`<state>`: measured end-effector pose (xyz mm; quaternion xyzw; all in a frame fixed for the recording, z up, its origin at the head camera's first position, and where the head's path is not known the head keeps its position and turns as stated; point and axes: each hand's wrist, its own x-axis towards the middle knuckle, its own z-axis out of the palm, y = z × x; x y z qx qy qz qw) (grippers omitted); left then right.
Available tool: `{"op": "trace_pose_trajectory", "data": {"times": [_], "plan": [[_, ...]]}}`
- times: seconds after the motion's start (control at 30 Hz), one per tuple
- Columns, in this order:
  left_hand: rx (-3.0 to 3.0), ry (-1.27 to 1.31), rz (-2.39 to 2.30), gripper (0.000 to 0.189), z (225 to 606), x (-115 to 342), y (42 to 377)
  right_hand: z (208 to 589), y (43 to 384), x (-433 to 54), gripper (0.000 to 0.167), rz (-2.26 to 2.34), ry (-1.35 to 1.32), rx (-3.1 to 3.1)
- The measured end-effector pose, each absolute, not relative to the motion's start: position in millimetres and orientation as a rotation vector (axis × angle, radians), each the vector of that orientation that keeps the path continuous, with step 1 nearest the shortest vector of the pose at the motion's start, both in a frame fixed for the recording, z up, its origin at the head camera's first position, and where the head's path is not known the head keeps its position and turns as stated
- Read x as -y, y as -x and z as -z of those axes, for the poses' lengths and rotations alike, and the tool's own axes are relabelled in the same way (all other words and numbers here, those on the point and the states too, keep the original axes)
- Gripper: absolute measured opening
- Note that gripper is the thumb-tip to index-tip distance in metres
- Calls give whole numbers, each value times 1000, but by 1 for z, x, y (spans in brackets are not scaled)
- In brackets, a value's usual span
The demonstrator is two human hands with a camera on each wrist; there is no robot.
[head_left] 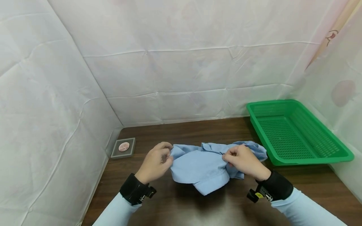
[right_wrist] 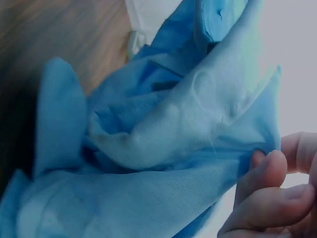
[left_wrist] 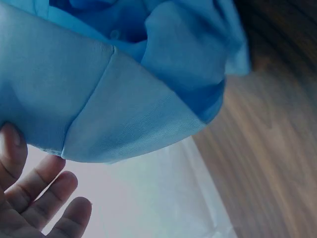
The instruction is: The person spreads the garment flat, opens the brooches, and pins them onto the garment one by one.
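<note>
A light blue shirt, bunched and loosely folded, is stretched between the two hands over the brown table. The left hand pinches its left edge between thumb and index finger; the other fingers spread off the fabric in the left wrist view. A small button shows among the folds there. On the other side, the right hand pinches the fabric near its right half. The right wrist view has thumb and fingertips closed at a corner of the shirt, with rumpled layers hanging beside them.
A green plastic basket stands at the back right, close to the shirt's right end. At the left lies a small grey square box with a round pinkish piece on it. White sheeting walls the table behind and at both sides.
</note>
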<state>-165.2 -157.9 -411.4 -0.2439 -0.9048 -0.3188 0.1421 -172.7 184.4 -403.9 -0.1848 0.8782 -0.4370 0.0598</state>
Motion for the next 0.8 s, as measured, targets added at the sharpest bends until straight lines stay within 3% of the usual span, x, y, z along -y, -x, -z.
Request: {"op": "trace_pose_trajectory", "data": {"times": [0.43, 0.8], "plan": [[2588, 749, 978, 33, 397, 173, 157, 383, 185, -172, 39, 1278, 713, -2516], [2677, 573, 1136, 34, 424, 182, 179, 408, 220, -164, 42, 1332, 606, -2266]]}}
